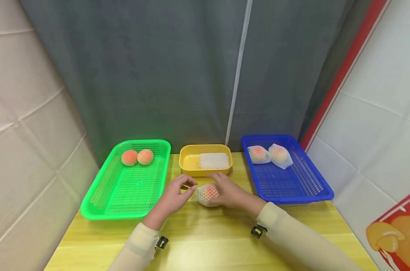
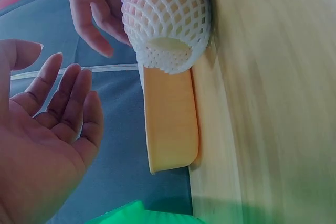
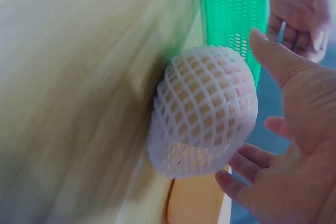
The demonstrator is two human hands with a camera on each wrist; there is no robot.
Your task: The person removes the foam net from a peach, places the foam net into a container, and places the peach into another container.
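Note:
A peach in a white foam net sleeve (image 1: 209, 194) rests on the wooden table in front of the yellow box. Its open-ended sleeve (image 3: 202, 111) fills the middle of the right wrist view. The right hand (image 1: 229, 191) is at the right side of this peach, thumb and fingers spread apart, fingertips right at the net. Left of the fruit, the left hand (image 1: 177, 194) hovers with fingers loosely bent and nothing in it. In the left wrist view the palm of the left hand (image 2: 50, 124) is apart from the sleeve.
A green basket (image 1: 139, 209) with two bare peaches (image 1: 137, 157) stands at left. White foam sleeves (image 1: 214, 161) lie in the yellow box (image 1: 188, 162) at the back. The blue basket (image 1: 272, 184) at right contains two sleeved peaches (image 1: 280, 155). A grey curtain (image 1: 157, 75) hangs behind.

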